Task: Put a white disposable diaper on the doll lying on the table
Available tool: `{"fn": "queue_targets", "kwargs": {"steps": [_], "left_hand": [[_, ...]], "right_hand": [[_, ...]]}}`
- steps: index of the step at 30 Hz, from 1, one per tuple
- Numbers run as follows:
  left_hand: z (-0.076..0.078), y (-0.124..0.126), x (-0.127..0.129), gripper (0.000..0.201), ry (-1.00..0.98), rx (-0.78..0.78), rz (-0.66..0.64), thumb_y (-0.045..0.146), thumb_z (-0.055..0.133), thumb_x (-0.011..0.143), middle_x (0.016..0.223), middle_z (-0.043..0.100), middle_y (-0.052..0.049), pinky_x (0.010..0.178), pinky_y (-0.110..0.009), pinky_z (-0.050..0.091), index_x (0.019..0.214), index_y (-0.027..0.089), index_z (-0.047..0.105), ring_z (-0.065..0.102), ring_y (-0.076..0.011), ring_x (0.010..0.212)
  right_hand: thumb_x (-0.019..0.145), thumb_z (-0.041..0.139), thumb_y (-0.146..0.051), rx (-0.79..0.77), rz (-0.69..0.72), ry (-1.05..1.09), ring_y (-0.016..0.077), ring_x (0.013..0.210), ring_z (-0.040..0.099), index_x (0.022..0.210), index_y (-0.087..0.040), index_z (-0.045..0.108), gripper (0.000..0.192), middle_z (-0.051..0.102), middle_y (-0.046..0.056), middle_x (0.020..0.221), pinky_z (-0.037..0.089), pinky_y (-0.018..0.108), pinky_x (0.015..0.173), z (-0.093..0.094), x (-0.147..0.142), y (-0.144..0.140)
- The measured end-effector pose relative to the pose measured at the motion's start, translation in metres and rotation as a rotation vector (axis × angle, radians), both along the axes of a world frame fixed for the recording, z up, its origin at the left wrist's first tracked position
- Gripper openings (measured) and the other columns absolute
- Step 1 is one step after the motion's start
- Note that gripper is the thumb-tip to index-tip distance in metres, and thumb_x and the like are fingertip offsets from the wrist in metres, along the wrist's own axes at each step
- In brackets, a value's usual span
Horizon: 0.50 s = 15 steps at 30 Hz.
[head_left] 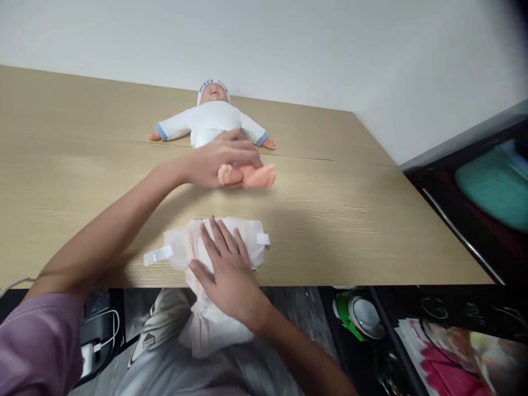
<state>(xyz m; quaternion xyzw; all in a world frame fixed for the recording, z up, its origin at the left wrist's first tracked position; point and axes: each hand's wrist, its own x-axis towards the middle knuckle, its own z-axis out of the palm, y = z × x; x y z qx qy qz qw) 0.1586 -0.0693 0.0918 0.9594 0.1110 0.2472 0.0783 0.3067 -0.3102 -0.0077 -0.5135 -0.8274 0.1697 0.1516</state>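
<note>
On the table lies a baby doll [215, 118] on its back, in a white top with blue cuffs and a printed cap, arms spread. My left hand [225, 159] is closed around the doll's bare legs near the ankles, with both feet [247, 176] lifted and slightly blurred. Nearer the front edge, an unfolded white diaper [177, 247] has its tabs out to both sides, and its lower part hangs over the edge toward my lap. My right hand [226, 272] lies flat on the diaper, fingers spread.
The wooden table [330, 220] meets a white wall at the back. Below its front edge on the right are a green-and-white container [363, 316] and a shelf with papers and packages. A white charger with a cable [88, 355] sits at lower left.
</note>
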Motion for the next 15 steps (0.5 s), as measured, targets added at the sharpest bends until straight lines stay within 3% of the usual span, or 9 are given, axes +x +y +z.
{"fn": "queue_targets", "kwargs": {"steps": [3,6,10,15], "left_hand": [[0.033,0.011,-0.003,0.053,-0.059,-0.091,0.019,0.07,0.076,0.104,0.126,0.081,-0.008,0.115,-0.048,0.047,0.133,0.026,0.076,0.063,-0.0295,0.12],[0.054,0.018,-0.009,0.053,-0.089,-0.111,0.039,0.071,0.08,0.103,0.125,0.08,-0.007,0.116,-0.048,0.048,0.132,0.026,0.076,0.062,-0.0284,0.12],[0.065,0.019,-0.018,0.044,-0.139,-0.118,0.106,0.062,0.084,0.102,0.124,0.081,-0.006,0.113,-0.047,0.051,0.129,0.028,0.078,0.064,-0.0326,0.131],[0.071,0.022,-0.028,0.042,-0.156,-0.082,0.025,0.05,0.082,0.11,0.131,0.08,-0.007,0.11,-0.04,0.052,0.134,0.017,0.073,0.068,-0.0244,0.126]], "right_hand": [[0.122,0.05,-0.058,-0.027,0.033,-0.012,0.0312,0.186,0.021,0.188,-0.022,0.036,0.076,0.024,0.011,0.197,0.02,0.065,0.151,0.002,0.0,0.027],[0.124,0.047,-0.056,-0.025,0.058,-0.03,0.0301,0.186,0.02,0.188,-0.022,0.034,0.074,0.023,0.012,0.197,0.019,0.063,0.151,0.001,-0.002,0.06],[0.124,0.046,-0.057,-0.023,0.061,-0.076,0.031,0.186,0.018,0.188,-0.02,0.034,0.075,0.02,0.012,0.198,0.016,0.062,0.151,-0.001,-0.009,0.121],[0.124,0.049,-0.052,-0.006,0.053,-0.154,0.0378,0.185,0.02,0.187,-0.016,0.036,0.074,0.023,0.018,0.197,0.014,0.067,0.15,-0.003,-0.026,0.22]]}}
